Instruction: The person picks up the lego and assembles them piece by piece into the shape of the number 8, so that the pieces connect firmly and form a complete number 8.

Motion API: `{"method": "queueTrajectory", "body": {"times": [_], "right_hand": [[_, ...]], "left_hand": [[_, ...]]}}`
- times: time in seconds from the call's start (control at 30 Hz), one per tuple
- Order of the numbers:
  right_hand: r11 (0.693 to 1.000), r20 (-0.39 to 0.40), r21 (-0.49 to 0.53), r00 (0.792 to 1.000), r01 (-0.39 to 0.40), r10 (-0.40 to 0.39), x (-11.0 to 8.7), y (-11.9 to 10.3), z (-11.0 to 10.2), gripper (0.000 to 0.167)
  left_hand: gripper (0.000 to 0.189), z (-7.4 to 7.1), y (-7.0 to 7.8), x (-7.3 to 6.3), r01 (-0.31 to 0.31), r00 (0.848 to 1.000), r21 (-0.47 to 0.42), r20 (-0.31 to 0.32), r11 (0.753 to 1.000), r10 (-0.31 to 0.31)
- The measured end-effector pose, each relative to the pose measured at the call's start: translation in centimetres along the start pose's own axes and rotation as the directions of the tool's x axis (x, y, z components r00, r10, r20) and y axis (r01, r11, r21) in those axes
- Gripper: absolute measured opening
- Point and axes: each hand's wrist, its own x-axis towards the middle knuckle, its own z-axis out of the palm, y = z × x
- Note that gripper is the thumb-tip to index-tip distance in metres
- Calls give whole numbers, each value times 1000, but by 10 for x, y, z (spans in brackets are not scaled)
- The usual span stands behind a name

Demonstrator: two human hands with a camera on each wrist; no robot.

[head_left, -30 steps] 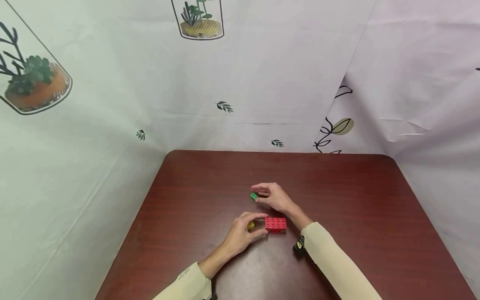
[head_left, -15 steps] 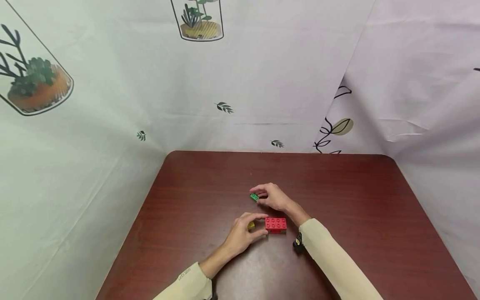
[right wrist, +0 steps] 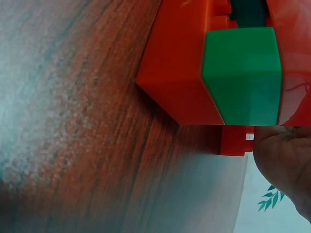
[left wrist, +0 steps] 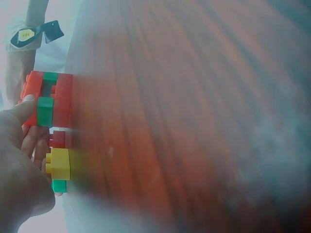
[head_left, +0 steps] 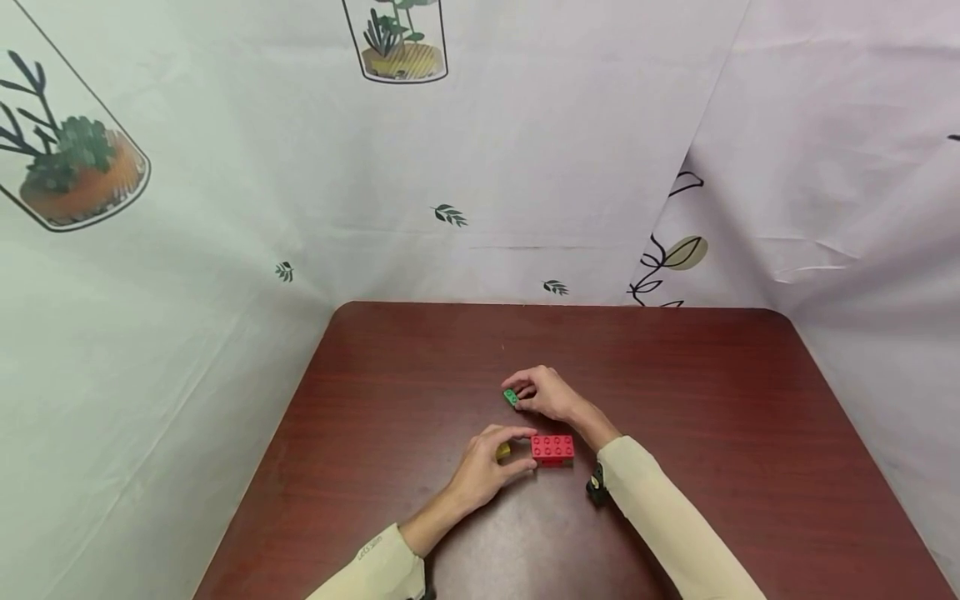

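In the head view my left hand (head_left: 480, 471) holds the left end of a toy brick stack (head_left: 552, 450) between thumb and index finger. The left wrist view shows this stack as a red brick (left wrist: 62, 99) below, green bricks (left wrist: 45, 111) in the middle and another red brick on top. A yellow brick (head_left: 502, 451) lies inside the curve of the left hand. Farther back, my right hand (head_left: 547, 393) pinches a small green brick (head_left: 512, 397), its studs showing. A small red brick (right wrist: 235, 141) is near the right hand in the right wrist view.
The bricks are around the middle of a dark red-brown table (head_left: 675, 375). A white cloth with plant prints (head_left: 525, 167) hangs behind it and at both sides. In the left wrist view, a green brick (left wrist: 59, 186) shows beside the yellow one.
The small green brick has turned slightly between the fingers of the right hand, and the right forearm has shifted a little. Left hand and stack stay where they were.
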Motion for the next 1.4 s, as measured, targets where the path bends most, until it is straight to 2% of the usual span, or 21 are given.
{"method": "queueTrajectory", "body": {"times": [0.13,0.5,0.83,1.03,1.23,1.4], "right_hand": [[1000,-7,14,1000,8,-8,0,1,-1,34],[987,-7,149,998,57,-57,-4,3,-5,33],[971,-64,212,993,108,-96,-11,-9,-15,35],[971,-98,223,993,86,-65,-22,-13,-24,38],[959,-121,271,991,83,-52,-35,-17,-32,39],[957,-136,273,989,96,-60,-49,-15,-38,35]], "left_hand": [[43,1,-1,0,2,1000,7,0,1000,-2],[43,2,0,0,9,1000,12,1,1000,-9],[42,3,-2,0,1,1000,-12,-4,1000,-2],[42,5,-5,0,-16,1000,-5,-10,1000,16],[41,5,-3,0,11,1000,-24,4,1000,-11],[41,4,-1,0,27,1000,-28,15,999,-27]]}}
